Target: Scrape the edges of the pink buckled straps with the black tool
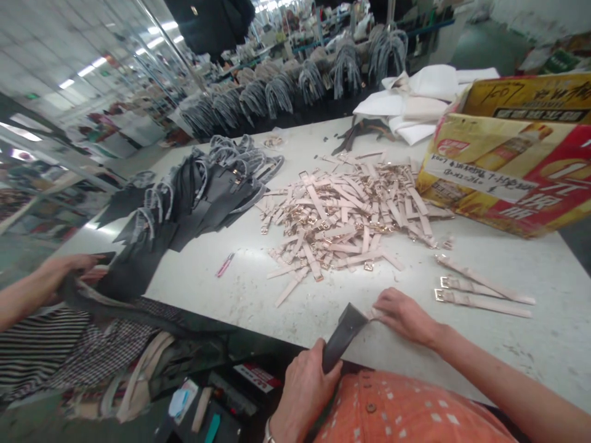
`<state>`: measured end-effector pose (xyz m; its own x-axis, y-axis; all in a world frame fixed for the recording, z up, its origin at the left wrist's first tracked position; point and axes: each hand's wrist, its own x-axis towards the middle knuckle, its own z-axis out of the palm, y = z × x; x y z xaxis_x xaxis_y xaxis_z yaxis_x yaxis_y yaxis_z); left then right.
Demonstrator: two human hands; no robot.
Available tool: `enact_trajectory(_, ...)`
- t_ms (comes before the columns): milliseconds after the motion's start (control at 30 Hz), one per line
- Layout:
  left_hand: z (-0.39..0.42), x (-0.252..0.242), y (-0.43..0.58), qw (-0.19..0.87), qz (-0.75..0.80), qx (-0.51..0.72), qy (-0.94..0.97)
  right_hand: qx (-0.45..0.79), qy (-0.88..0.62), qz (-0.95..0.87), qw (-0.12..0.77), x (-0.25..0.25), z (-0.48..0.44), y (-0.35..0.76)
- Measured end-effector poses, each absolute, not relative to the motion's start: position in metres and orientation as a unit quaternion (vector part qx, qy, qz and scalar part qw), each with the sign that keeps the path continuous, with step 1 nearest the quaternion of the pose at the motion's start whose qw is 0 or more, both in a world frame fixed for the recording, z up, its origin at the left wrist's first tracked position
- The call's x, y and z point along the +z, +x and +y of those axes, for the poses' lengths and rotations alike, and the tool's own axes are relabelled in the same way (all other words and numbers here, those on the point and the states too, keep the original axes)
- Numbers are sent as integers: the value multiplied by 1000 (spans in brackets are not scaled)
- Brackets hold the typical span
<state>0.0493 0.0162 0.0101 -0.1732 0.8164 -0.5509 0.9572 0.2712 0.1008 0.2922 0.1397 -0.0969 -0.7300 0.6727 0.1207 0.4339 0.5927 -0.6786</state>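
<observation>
Dark leather strip [345, 332] being held.
Left hand [302, 384] is clamping its 7 o'clock end; its long axis is pointing to 1 o'clock, at the flat, unclenched right hand [405, 315].

A dark grey leather piece [345, 329], at six o'clock, slants toward one o'clock, its tip touching a pale strap end [372, 314].
</observation>
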Motion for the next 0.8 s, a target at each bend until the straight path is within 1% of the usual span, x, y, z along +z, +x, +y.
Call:
enact_trajectory(100, 16, 7, 48, 265, 742, -142, 599, 335, -337, -854, 210, -104, 126, 288)
enact_trajectory(267, 24, 8, 46, 285, 723, -151, 611, 317, -355, -853, 213, -110, 125, 282)
enact_trajectory(467, 23, 9, 37, 278, 734, -166, 597, 312, -354, -846, 248, -111, 125, 279)
enact_trajectory(600, 27, 9, 37, 292, 727, -170, 598, 326, -349, -844, 246, -107, 125, 280)
enact_trajectory(800, 33, 2, 38, 289, 738, -138, 594, 327, -353, -846, 231, -105, 125, 281)
